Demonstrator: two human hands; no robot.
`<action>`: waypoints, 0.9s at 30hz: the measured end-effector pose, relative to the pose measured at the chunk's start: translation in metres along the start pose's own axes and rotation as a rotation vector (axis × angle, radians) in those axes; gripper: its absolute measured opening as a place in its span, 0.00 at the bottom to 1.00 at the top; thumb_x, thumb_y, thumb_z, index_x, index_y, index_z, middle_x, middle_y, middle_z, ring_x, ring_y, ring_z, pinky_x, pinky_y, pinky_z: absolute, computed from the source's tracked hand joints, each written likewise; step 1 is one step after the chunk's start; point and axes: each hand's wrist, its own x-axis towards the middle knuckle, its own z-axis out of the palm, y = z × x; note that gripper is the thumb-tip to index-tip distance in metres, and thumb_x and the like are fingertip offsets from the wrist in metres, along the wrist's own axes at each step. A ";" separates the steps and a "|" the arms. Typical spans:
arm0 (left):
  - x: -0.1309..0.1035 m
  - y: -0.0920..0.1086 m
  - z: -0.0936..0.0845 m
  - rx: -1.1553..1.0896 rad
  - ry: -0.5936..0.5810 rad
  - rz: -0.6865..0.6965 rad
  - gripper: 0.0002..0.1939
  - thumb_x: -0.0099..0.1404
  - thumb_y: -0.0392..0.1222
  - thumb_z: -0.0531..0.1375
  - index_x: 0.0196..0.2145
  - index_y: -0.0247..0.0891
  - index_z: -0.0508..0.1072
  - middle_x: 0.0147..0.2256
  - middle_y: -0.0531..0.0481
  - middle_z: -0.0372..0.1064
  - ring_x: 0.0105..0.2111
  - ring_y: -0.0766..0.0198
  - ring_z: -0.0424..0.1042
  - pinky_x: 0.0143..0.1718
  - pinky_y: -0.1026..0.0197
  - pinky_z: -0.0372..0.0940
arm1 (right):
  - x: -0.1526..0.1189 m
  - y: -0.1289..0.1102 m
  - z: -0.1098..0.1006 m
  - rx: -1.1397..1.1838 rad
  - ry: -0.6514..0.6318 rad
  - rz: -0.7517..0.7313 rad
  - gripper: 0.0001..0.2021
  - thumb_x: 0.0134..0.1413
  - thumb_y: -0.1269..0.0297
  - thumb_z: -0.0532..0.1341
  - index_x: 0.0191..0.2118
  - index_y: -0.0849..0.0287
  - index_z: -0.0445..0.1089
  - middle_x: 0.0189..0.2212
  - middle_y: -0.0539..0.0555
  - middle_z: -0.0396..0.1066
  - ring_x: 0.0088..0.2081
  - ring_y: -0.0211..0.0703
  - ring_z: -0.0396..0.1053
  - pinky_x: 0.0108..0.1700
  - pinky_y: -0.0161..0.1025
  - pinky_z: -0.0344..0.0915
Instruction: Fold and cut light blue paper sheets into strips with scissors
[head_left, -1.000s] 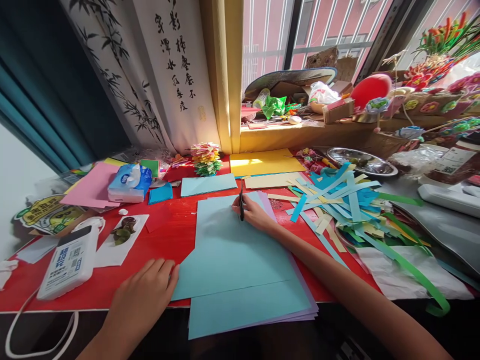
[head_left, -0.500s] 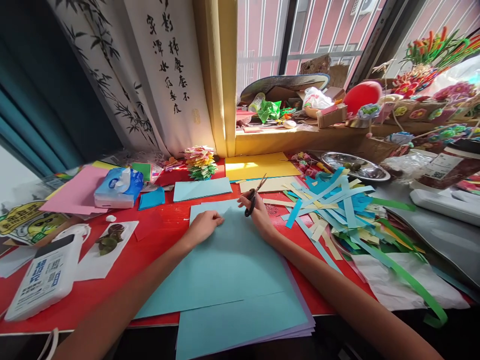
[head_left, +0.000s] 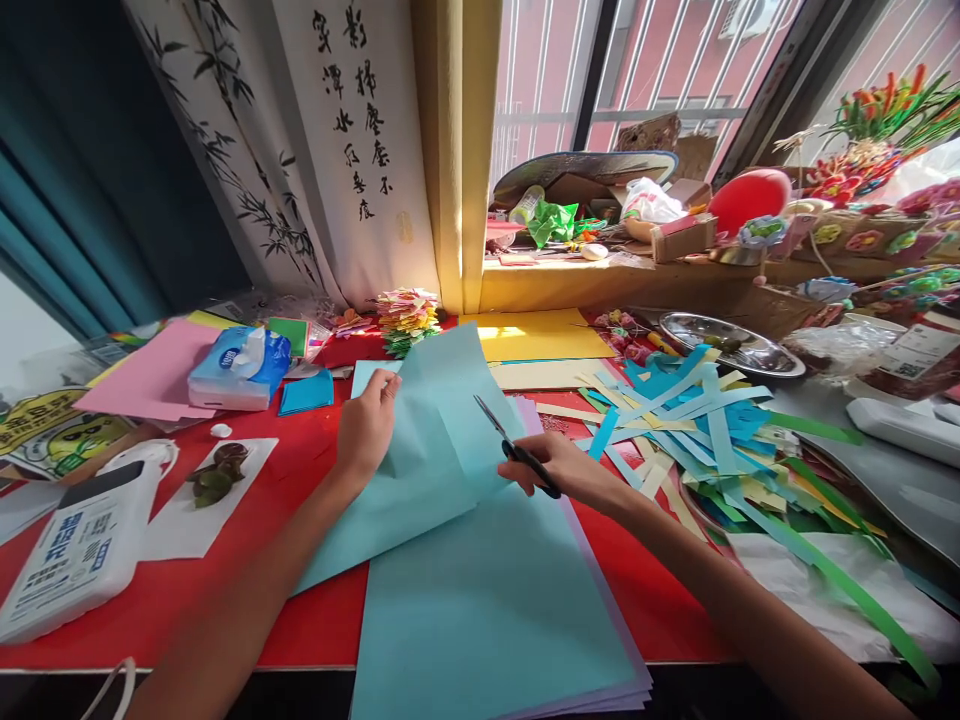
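Note:
My left hand [head_left: 367, 430] pinches the edge of a light blue sheet of paper [head_left: 427, 450], which is lifted and bent above the table. In my right hand [head_left: 551, 465] is a pair of dark-handled scissors [head_left: 495, 415], blades pointing up and to the left, close to the sheet's right side. Whether the blades touch the paper I cannot tell. Beneath lies a stack of blue and lilac sheets [head_left: 487, 610], jutting over the table's front edge. To the right of my right hand spreads a heap of cut paper strips [head_left: 697, 420], blue, cream and green.
On the red table [head_left: 300, 520], a tissue pack [head_left: 238, 370], a white plastic box [head_left: 79, 550] and a napkin with dark pieces [head_left: 214, 490] lie left. Yellow paper [head_left: 544, 335] and a folded-paper stack [head_left: 405, 318] lie behind. A metal dish [head_left: 731, 345] stands back right.
The top blue sheet has been raised off the stack by my left hand, which moved left and up. My right hand came nearer and lower with the scissors, their blades now aimed left.

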 end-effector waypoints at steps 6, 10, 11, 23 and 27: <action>0.011 -0.011 -0.031 -0.002 0.330 0.015 0.11 0.66 0.46 0.49 0.34 0.38 0.67 0.21 0.54 0.61 0.20 0.69 0.58 0.24 0.66 0.49 | -0.007 0.003 0.009 0.134 -0.126 0.084 0.20 0.50 0.50 0.57 0.20 0.62 0.62 0.18 0.49 0.60 0.20 0.31 0.53 0.23 0.34 0.47; 0.008 -0.007 -0.036 -0.024 0.320 -0.008 0.12 0.66 0.47 0.48 0.35 0.38 0.66 0.23 0.53 0.63 0.21 0.68 0.59 0.25 0.65 0.50 | -0.005 0.002 0.018 0.264 0.110 -0.072 0.14 0.51 0.51 0.58 0.32 0.59 0.64 0.27 0.50 0.65 0.27 0.35 0.62 0.27 0.34 0.57; 0.007 -0.005 -0.035 -0.037 0.295 -0.013 0.12 0.66 0.47 0.48 0.35 0.38 0.65 0.24 0.52 0.64 0.22 0.67 0.60 0.25 0.65 0.51 | -0.003 0.004 0.018 0.297 0.223 -0.117 0.13 0.50 0.52 0.59 0.34 0.57 0.63 0.31 0.51 0.66 0.31 0.37 0.63 0.30 0.35 0.61; 0.004 -0.006 -0.016 -0.618 -0.374 -0.141 0.24 0.58 0.42 0.55 0.53 0.45 0.56 0.41 0.49 0.62 0.33 0.64 0.68 0.29 0.63 0.64 | 0.013 0.027 -0.005 0.402 0.502 -0.115 0.16 0.43 0.59 0.65 0.35 0.56 0.60 0.47 0.56 0.64 0.49 0.47 0.63 0.46 0.44 0.62; 0.003 0.002 -0.020 -0.810 -0.417 -0.099 0.24 0.57 0.45 0.58 0.51 0.45 0.60 0.39 0.49 0.65 0.35 0.62 0.69 0.32 0.61 0.66 | 0.012 0.025 -0.005 0.400 0.483 -0.145 0.16 0.43 0.59 0.65 0.35 0.57 0.59 0.44 0.55 0.65 0.44 0.44 0.64 0.42 0.41 0.61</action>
